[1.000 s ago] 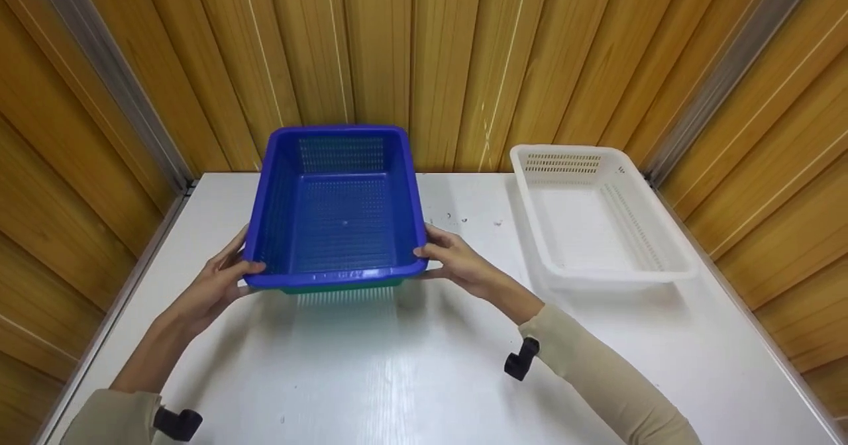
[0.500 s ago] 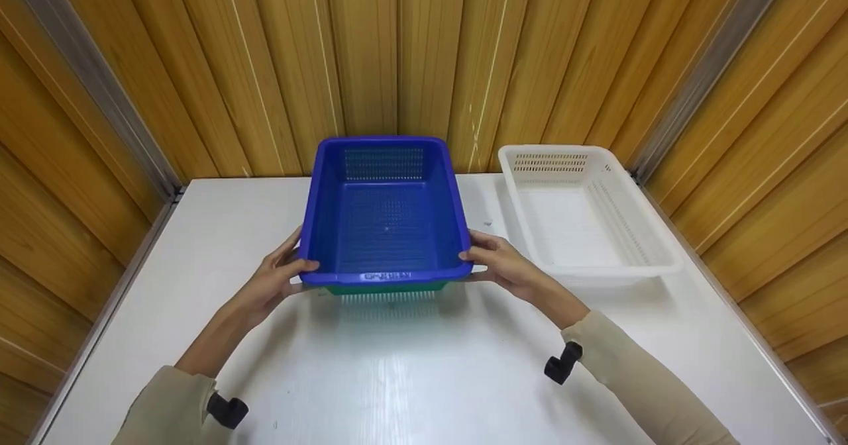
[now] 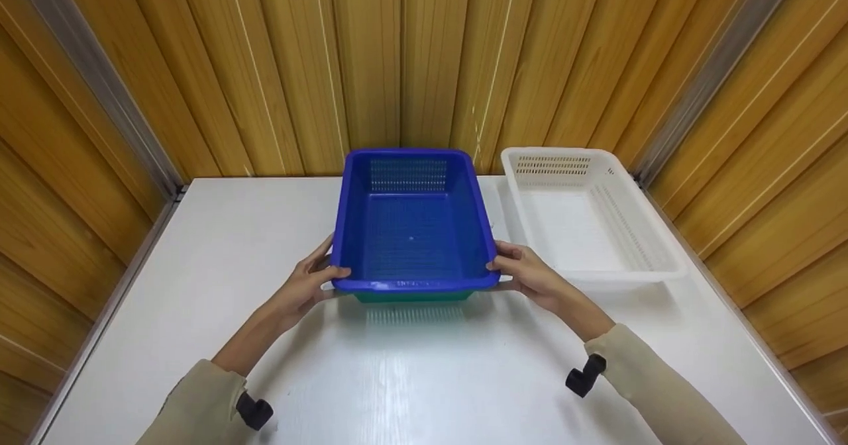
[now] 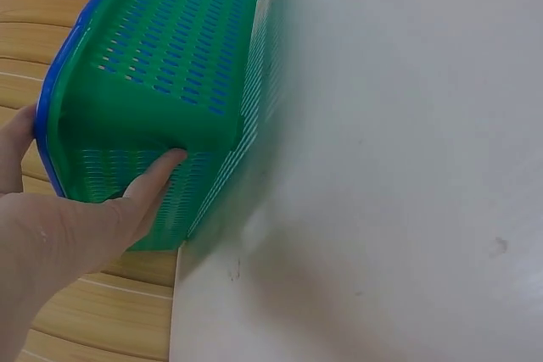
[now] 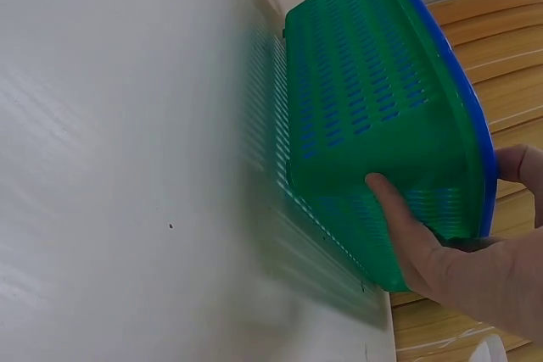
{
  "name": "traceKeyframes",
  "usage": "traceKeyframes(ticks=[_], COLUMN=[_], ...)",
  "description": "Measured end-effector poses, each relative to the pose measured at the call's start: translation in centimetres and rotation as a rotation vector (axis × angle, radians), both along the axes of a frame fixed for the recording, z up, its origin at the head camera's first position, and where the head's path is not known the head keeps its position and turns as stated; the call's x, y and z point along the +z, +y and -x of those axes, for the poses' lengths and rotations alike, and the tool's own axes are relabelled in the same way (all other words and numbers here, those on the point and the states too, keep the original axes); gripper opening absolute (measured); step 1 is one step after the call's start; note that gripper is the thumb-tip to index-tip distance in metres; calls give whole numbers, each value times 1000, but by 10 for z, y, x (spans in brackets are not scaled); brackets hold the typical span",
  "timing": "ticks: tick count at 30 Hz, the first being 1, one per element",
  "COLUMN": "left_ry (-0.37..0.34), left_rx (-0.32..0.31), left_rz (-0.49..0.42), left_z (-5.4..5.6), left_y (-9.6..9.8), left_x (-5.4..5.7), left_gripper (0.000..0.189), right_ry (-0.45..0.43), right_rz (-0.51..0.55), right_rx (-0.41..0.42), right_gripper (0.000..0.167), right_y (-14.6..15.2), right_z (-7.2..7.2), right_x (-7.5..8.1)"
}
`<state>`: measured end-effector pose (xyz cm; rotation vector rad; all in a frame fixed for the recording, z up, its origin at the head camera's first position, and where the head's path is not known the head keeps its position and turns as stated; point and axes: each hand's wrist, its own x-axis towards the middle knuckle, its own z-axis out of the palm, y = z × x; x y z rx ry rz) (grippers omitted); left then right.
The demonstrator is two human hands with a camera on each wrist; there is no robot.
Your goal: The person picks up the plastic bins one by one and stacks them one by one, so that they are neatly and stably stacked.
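A blue plastic basket (image 3: 411,233) sits nested inside a green basket (image 3: 414,296), whose slotted walls fill much of both wrist views. My left hand (image 3: 305,289) grips the near left corner, thumb over the blue rim and fingers against the green side (image 4: 127,116). At the near right corner my right hand (image 3: 530,276) holds the pair the same way, with a finger pressed along the green wall (image 5: 373,146). The stack is close over the white table, its shadow and reflection just below it. Inside, the blue basket holds nothing.
A white slotted basket (image 3: 593,226) stands on the white table (image 3: 252,220) to the right, near the stack's right side. Wood-patterned panels (image 3: 424,61) rise behind the table and on both sides.
Both hands have carried the nested blue and green baskets rightward, closer to the white basket. They sit slightly lower in the view now. The white basket stays in place, and the grip is unchanged.
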<state>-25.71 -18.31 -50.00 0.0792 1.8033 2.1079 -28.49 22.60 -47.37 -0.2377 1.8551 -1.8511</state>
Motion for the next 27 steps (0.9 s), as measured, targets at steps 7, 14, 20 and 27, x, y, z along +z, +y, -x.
traceKeyframes(ticks=[7,14,20,27], left_ry=[-11,-7,-8,-33], left_rx=[12,-16,24,116], left_rz=[-5,13,116,326], left_z=[0,2,0,-1], left_y=[4,6,11,9], left_x=[-10,-10,6,40], left_gripper=[91,92,90,73], right_ry=[0,-40,-33,-40], right_rz=[-16,-2,-35,27], right_rx=[-44,-18,-15,-75], right_gripper=[72,77,78,69], right_y=[4,10,13,19], right_z=[0,2,-2,-11], right_x=[-4,-1,11,31])
